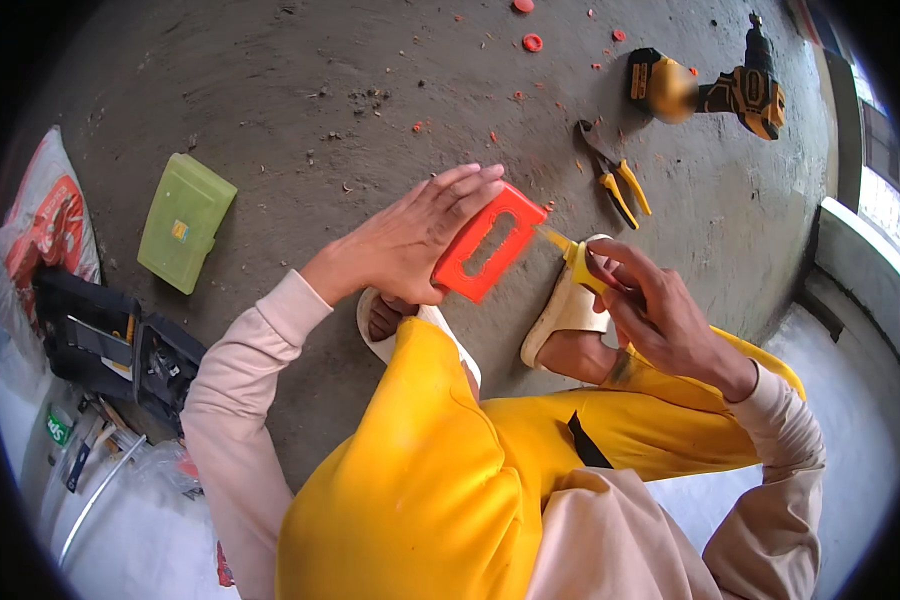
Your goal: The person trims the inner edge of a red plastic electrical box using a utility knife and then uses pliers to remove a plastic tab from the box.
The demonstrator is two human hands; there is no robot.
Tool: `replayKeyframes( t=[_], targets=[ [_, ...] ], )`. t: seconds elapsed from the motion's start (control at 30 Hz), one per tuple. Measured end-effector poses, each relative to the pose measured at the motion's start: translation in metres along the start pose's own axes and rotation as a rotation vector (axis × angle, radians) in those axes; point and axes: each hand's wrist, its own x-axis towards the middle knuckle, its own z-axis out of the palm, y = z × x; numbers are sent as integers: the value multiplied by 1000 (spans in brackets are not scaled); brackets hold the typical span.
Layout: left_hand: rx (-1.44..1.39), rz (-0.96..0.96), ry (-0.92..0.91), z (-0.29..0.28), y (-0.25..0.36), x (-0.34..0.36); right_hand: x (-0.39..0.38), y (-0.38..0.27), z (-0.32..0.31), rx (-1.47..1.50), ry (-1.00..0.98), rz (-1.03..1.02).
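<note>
Gripped in my left hand [412, 240] is a red plastic piece [520, 228] with a long rounded slot in its face, my fingers over its top edge and thumb low at its left. My right hand [658, 320] holds a small yellow tool [580, 265] with a narrow tip pointed at the right edge of the red piece; whether the tip touches it is too small to tell. Beyond my right hand, yellow-handled pliers [610, 170] lie on the concrete floor [300, 140]. My sandalled feet are beneath and beside my hands.
A black-and-yellow drill [755, 100] with battery lies at upper right, red discs [533, 43] and scraps at top. At left are a green plastic box [180, 220], a white-and-red sack [45, 220], an open black case [105, 335] and tools [85, 450]. A ledge [850, 280] borders the right.
</note>
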Motion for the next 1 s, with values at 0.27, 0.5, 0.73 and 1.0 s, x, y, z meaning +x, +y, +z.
replayKeyframes(
  t=[0.27,0.5,0.73,1.0],
  targets=[
    [-62,60,-12,-5,-11,14,1,-5,15,-35,63,-34],
    [-118,78,157,0,2,13,1,-16,17,-62,71,40],
    [-119,-2,178,2,15,-2,6,-18,20,-56,64,32],
    [-158,-105,128,-5,34,-24,12,-10,27,-31,26,-51]
  ],
)
